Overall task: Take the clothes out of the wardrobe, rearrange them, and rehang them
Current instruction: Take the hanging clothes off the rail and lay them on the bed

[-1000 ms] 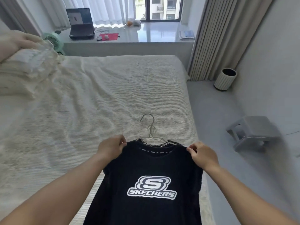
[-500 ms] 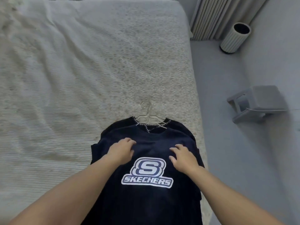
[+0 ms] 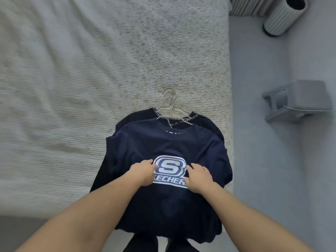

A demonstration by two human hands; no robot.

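Left hand (image 3: pixel 143 172) and right hand (image 3: pixel 198 179) press flat, fingers relaxed, gripping nothing, on the navy T-shirt (image 3: pixel 163 142) at the bed (image 3: pixel 91 70) right edge, flanking its logo.

A navy T-shirt (image 3: pixel 163 140) with a white Skechers logo lies flat, front up, at the near right corner of the bed (image 3: pixel 72 70). It lies on a darker garment (image 3: pixel 209 124). Their wire hangers (image 3: pixel 170 104) point up the bed.

Head-worn camera looks steeply down, close over the bed (image 3: pixel 91 88) edge.
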